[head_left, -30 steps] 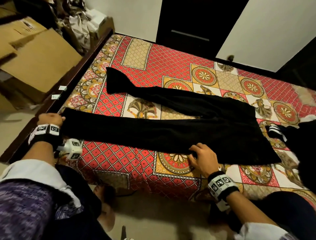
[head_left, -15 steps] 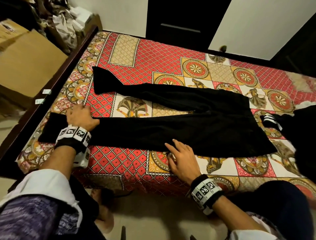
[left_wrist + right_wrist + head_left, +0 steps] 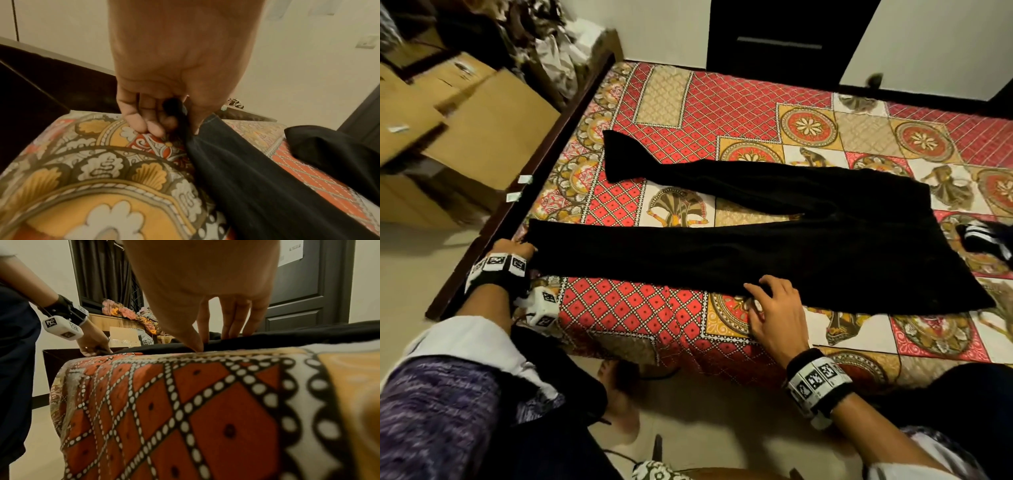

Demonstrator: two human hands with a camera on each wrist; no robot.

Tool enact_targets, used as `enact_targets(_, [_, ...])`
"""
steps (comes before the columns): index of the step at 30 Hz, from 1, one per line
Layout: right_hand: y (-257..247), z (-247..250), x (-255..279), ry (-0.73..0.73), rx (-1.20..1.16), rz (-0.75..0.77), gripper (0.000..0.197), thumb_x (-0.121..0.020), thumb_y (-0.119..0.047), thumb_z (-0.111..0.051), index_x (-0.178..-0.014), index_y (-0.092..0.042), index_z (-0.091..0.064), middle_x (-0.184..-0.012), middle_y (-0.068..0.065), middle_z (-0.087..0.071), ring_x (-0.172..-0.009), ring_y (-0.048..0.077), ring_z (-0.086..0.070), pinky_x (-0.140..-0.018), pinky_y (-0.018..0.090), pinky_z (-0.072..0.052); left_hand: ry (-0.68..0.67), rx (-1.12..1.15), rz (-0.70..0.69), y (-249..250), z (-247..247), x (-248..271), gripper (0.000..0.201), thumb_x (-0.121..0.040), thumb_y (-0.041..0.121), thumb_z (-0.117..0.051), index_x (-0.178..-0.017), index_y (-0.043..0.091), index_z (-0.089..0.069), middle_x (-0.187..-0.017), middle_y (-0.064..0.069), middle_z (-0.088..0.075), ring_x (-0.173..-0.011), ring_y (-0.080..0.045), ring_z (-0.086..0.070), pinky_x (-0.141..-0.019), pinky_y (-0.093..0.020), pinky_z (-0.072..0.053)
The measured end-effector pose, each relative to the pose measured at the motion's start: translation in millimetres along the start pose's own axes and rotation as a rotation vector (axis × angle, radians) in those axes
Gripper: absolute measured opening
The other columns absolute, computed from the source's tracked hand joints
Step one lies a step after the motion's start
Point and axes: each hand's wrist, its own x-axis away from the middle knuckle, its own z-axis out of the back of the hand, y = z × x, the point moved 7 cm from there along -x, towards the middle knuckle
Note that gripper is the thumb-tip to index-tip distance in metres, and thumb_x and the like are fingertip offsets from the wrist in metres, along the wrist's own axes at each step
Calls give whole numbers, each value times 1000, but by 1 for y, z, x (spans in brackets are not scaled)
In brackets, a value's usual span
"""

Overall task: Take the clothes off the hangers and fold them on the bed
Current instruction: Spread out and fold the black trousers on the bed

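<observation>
The bed (image 3: pixel 722 85) fills most of the head view, covered by a red and gold patterned bedspread (image 3: pixel 640 308) that hangs over its near edge. On it a pair of black trousers (image 3: pixel 808 246) lies flat, off any hanger, waist to the right and both legs running left; the near leg lies straight along the near edge, the far leg angles away with its hem turned up. This layout probably serves to smooth the cloth before the first fold.

Cardboard boxes (image 3: pixel 465 130) stand on the floor to the left, beside the bed's dark wooden frame (image 3: pixel 544 154). At the right edge another dark garment with white stripes (image 3: pixel 983 236) lies on the bedspread, just beside the trousers' waist.

The left hand (image 3: pixel 512 248) is at the hem of the near leg, at the bed's left corner. In the left wrist view its grip is clamped on the hem, cloth pinched between thumb and curled fingers (image 3: pixel 144 123), most likely to pull the leg taut or lift it across.

The right hand (image 3: pixel 774 308) rests at the near edge of the trousers about mid-leg. In the right wrist view its fingers (image 3: pixel 236 321) are straight and spread, tips on the black cloth, thumb at the edge; the grip is apart, holding nothing, seemingly pinning the cloth while the other end is drawn.
</observation>
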Motion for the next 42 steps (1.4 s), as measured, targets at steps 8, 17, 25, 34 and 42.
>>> enact_targets(8, [26, 6, -4, 28, -16, -3, 21, -85, -10, -75, -105, -19, -76, -99, 0, -66, -92, 23, -59, -81, 39, -44, 44, -44, -4, -15, 8, -2, 52, -89, 25, -65, -128, -9, -59, -129, -35, -60, -117, -50, -60, -102, -55, -49])
enact_targets(17, [18, -4, 0, -84, -49, -2, 33, -92, -23, -69, -125, -22, -71, -114, 1, -62, -104, 19, -56, -89, 37, -48, 200, -215, -695, 142, -24, 94, 33, -82, 14, -69, -114, 6, -70, -117, -21, -67, -108, -43, -64, -93, -53, -54])
enact_targets(25, [-10, -14, 5, -245, -22, 67, 52, -95, -38, -59, -146, -28, -54, -152, 10, -49, -137, 28, -45, -109, 49, -38, -226, -378, -1119, 241, -192, 193, 49, -93, 40, -69, -135, 17, -56, -148, -9, -49, -128, -34, -54, -105, -45, -46])
enact_targets(34, [-24, -23, 22, -393, -7, 87, 70, -100, -58, -37, -161, -25, -30, -168, 2, -28, -157, 28, -18, -124, 61, -13, -42, -451, -1092, 279, -216, 189, 22, -94, 22, -63, -112, 9, -65, -120, -16, -63, -110, -42, -62, -88, -47, -51])
enact_targets(42, [-3, 2, 11, -420, -111, -21, 66, -101, -57, -35, -161, -29, -28, -169, 0, -25, -157, 24, -14, -125, 60, -7, -14, -501, -1359, 294, -255, 262, 39, -95, 37, -56, -123, 9, -57, -120, -12, -56, -106, -36, -60, -80, -47, -51])
